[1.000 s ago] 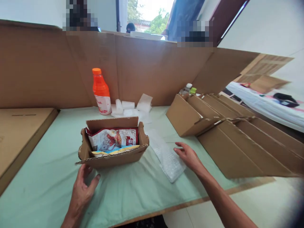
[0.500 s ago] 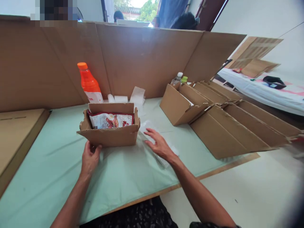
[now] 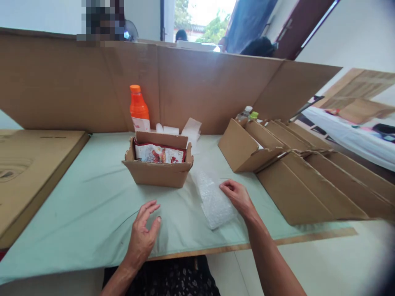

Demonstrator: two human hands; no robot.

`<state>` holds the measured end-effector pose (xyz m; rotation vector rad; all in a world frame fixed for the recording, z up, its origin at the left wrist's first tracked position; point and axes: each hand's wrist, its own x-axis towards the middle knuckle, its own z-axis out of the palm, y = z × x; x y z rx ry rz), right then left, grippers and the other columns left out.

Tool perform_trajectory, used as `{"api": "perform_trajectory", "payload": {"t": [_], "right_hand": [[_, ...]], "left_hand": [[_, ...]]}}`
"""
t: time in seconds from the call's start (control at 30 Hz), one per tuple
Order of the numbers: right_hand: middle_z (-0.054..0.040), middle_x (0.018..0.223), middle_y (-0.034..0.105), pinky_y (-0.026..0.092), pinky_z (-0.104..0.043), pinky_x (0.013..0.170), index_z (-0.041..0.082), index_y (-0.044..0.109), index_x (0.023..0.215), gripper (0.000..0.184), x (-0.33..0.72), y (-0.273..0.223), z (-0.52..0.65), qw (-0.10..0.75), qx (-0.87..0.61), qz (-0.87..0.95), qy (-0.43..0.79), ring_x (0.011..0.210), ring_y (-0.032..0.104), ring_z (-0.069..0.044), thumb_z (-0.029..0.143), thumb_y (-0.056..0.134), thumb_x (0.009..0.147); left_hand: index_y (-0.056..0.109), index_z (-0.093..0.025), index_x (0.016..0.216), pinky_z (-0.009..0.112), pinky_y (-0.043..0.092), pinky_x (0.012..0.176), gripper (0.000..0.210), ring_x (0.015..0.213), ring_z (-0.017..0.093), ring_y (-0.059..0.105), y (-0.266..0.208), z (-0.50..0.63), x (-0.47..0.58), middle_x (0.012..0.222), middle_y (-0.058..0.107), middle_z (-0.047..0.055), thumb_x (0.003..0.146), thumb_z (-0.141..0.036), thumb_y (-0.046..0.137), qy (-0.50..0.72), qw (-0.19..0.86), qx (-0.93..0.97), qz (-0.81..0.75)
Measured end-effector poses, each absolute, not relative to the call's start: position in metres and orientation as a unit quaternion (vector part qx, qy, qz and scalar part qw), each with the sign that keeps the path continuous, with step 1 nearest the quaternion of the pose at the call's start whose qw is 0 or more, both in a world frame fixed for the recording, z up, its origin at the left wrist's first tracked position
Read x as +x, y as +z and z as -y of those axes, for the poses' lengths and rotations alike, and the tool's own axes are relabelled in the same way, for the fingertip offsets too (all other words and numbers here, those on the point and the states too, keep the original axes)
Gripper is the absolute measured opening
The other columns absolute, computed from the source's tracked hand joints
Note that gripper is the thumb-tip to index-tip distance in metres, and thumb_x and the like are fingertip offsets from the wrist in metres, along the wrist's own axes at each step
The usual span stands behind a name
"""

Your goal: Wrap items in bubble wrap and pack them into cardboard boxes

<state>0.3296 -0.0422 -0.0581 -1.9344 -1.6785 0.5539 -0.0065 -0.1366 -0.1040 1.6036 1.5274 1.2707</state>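
A small cardboard box (image 3: 159, 174), its top uncovered, stands on the pale green cloth. Inside it sits a printed food packet (image 3: 160, 154) with a dark red edge. To the right of the box lies a sheet of bubble wrap (image 3: 212, 199). My right hand (image 3: 237, 197) pinches the right edge of that sheet between thumb and fingers. My left hand (image 3: 145, 234) hovers over the cloth in front of the box, fingers apart and holding nothing.
An orange bottle (image 3: 140, 111) stands behind the box, near white rolls (image 3: 170, 130) and white sheets (image 3: 191, 130). More cardboard boxes (image 3: 296, 185) fill the right side. A large flat carton (image 3: 40, 164) lies at left. A cardboard screen (image 3: 197, 90) closes off the back.
My left hand has let go of the box and drawn back towards me. My right hand has come down onto the bubble wrap and gripped its edge. The view has shifted left.
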Motion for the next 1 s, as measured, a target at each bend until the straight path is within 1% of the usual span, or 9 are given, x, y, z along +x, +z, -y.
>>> {"api": "perform_trajectory", "payload": {"t": [0.13, 0.23, 0.33, 0.5, 0.67, 0.73, 0.87, 0.93, 1.0], "right_hand": [[-0.0036, 0.069, 0.067, 0.044, -0.029, 0.061, 0.017, 0.068, 0.089, 0.035, 0.313, -0.041, 0.060, 0.363, -0.694, 0.601, 0.159, 0.062, 0.059, -0.018, 0.049, 0.055, 0.082], [-0.0027, 0.066, 0.066, 0.045, -0.028, 0.061, 0.015, 0.069, 0.105, 0.040, 0.268, -0.045, 0.046, 0.349, -0.664, 0.628, 0.207, 0.060, 0.059, -0.018, 0.044, 0.054, 0.083], [-0.0025, 0.068, 0.069, 0.046, -0.028, 0.062, 0.016, 0.070, 0.110, 0.037, 0.221, -0.056, 0.017, 0.322, -0.647, 0.652, 0.229, 0.064, 0.062, -0.019, 0.034, 0.050, 0.084], [-0.0081, 0.092, 0.076, 0.047, -0.030, 0.072, 0.018, 0.072, 0.106, 0.037, 0.204, -0.052, -0.023, 0.309, -0.662, 0.655, 0.195, 0.085, 0.068, -0.023, 0.021, 0.040, 0.087], [-0.0083, 0.097, 0.075, 0.048, -0.035, 0.083, 0.019, 0.066, 0.121, 0.038, 0.226, -0.031, 0.008, 0.321, -0.660, 0.666, 0.131, 0.089, 0.068, -0.025, 0.026, 0.043, 0.092], [-0.0103, 0.103, 0.074, 0.048, -0.036, 0.085, 0.018, 0.064, 0.124, 0.037, 0.217, -0.034, 0.036, 0.336, -0.609, 0.715, 0.077, 0.091, 0.067, -0.024, 0.025, 0.043, 0.094], [-0.0108, 0.095, 0.072, 0.046, -0.038, 0.083, 0.019, 0.067, 0.114, 0.027, 0.167, -0.057, 0.084, 0.215, -0.424, 0.877, 0.078, 0.090, 0.063, -0.025, 0.017, 0.050, 0.093], [-0.0105, 0.102, 0.071, 0.046, -0.039, 0.086, 0.019, 0.066, 0.112, 0.023, 0.146, -0.063, 0.099, 0.143, -0.339, 0.920, 0.136, 0.096, 0.061, -0.025, 0.022, 0.059, 0.091], [-0.0100, 0.120, 0.067, 0.044, -0.040, 0.095, 0.021, 0.063, 0.122, 0.033, 0.142, -0.058, 0.109, 0.132, -0.290, 0.925, 0.205, 0.110, 0.058, -0.024, 0.032, 0.063, 0.091]], "left_hand": [[0.056, -0.022, 0.130, 0.045, 0.048, 0.103, 0.049, 0.123, 0.028, 0.056, -0.094, 0.102, -0.047, 0.134, 0.057, 0.013, 0.082, -0.032, 0.063, 0.545, 0.264, 0.497, -0.621], [0.044, -0.022, 0.141, 0.047, 0.046, 0.104, 0.068, 0.130, 0.030, 0.050, -0.092, 0.061, -0.063, 0.146, 0.046, 0.016, 0.077, -0.032, 0.068, 0.583, 0.294, 0.428, -0.625], [0.047, -0.019, 0.135, 0.045, 0.045, 0.104, 0.066, 0.124, 0.028, 0.054, -0.094, 0.025, -0.054, 0.138, 0.054, 0.015, 0.074, -0.031, 0.069, 0.589, 0.329, 0.433, -0.598], [0.047, -0.016, 0.132, 0.042, 0.037, 0.112, 0.060, 0.128, 0.025, 0.051, -0.098, -0.002, -0.024, 0.132, 0.057, 0.014, 0.077, -0.033, 0.067, 0.615, 0.318, 0.427, -0.581], [0.044, -0.018, 0.137, 0.042, 0.047, 0.100, 0.064, 0.124, 0.027, 0.054, -0.099, 0.029, -0.020, 0.133, 0.054, 0.016, 0.080, -0.038, 0.067, 0.619, 0.333, 0.382, -0.600], [0.044, -0.018, 0.137, 0.042, 0.050, 0.095, 0.067, 0.121, 0.027, 0.057, -0.099, 0.057, -0.020, 0.130, 0.056, 0.017, 0.080, -0.044, 0.067, 0.605, 0.386, 0.363, -0.595], [0.046, -0.018, 0.136, 0.040, 0.053, 0.088, 0.073, 0.108, 0.026, 0.065, -0.094, 0.104, -0.017, 0.119, 0.065, 0.014, 0.078, -0.058, 0.066, 0.512, 0.632, 0.319, -0.487], [0.051, -0.018, 0.131, 0.036, 0.053, 0.083, 0.073, 0.098, 0.024, 0.067, -0.091, 0.112, -0.016, 0.106, 0.070, 0.009, 0.073, -0.057, 0.071, 0.469, 0.672, 0.315, -0.479], [0.061, -0.016, 0.112, 0.030, 0.052, 0.074, 0.058, 0.081, 0.020, 0.067, -0.092, 0.111, -0.016, 0.086, 0.070, 0.003, 0.068, -0.051, 0.075, 0.445, 0.659, 0.330, -0.509]]}}
